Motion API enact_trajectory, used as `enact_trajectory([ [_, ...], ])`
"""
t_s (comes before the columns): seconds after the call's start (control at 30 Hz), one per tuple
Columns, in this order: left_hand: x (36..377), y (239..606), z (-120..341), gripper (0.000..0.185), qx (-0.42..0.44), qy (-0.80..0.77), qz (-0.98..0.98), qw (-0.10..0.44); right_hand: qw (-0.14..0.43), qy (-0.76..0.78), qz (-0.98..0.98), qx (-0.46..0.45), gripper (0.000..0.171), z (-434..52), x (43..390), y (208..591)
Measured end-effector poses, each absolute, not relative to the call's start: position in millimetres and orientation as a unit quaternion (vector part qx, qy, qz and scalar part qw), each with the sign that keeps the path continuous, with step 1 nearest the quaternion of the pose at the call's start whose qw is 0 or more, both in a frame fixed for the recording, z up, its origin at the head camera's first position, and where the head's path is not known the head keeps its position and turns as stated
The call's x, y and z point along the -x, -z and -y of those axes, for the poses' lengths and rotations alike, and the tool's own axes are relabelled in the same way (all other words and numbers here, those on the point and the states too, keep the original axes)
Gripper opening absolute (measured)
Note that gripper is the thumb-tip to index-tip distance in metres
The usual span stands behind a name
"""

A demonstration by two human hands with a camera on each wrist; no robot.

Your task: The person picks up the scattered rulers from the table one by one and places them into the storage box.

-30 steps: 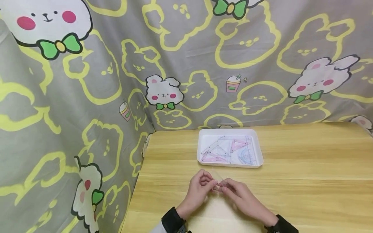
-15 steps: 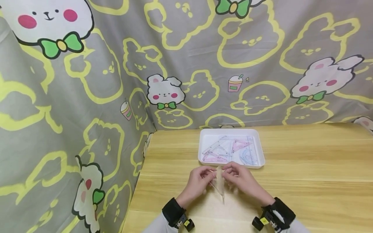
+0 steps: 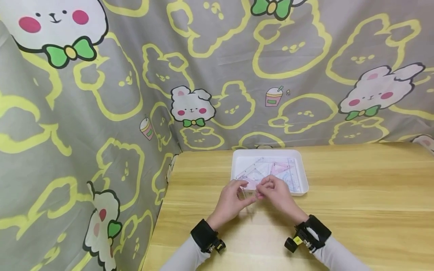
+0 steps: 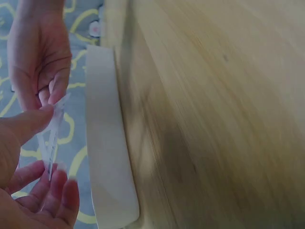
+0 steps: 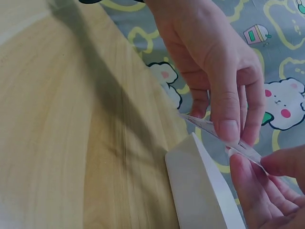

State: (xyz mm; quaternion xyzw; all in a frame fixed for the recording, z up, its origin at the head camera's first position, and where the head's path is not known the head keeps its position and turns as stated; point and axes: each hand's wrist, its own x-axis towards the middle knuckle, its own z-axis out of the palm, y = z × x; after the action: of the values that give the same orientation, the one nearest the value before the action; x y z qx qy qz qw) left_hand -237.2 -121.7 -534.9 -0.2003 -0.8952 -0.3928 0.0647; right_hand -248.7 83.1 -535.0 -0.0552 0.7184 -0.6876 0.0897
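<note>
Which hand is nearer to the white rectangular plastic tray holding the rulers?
Right. The right hand overlaps the white rectangular plastic tray's near rim in the head view, while the left hand sits just short of its near-left corner. Both pinch a clear thin plastic ruler.

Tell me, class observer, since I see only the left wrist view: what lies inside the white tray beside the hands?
Observer: The head view shows the white tray holding clear set squares with pink tints and a bluish protractor.
Operator: Where are the hands relative to it?
Observer: The left hand and right hand meet over its near rim, both pinching the clear plastic piece.
Operator: Anything on the wrists?
Observer: Each wears a black strap: the left strap and the right strap.
</note>
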Motion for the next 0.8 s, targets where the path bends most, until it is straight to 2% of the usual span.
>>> enact_trajectory([
  [0.13,240.5,533.0,118.4,0.063,0.199,0.334,0.918,0.081,0.095,0.693,-0.713,0.034,0.020,-83.0,256.6,532.6],
  [0.23,246.5,530.0,117.4,0.064,0.205,0.291,0.930,0.094,0.102,0.701,-0.706,0.027,0.020,-80.9,261.5,528.2],
  [0.5,271.0,523.6,120.2,0.056,0.236,0.191,0.943,0.133,0.109,0.701,-0.704,0.026,0.020,-76.9,279.7,522.3],
  [0.8,298.8,528.5,118.3,0.055,0.221,0.132,0.956,0.138,0.140,0.678,-0.722,0.001,0.020,-74.4,309.4,522.8],
])
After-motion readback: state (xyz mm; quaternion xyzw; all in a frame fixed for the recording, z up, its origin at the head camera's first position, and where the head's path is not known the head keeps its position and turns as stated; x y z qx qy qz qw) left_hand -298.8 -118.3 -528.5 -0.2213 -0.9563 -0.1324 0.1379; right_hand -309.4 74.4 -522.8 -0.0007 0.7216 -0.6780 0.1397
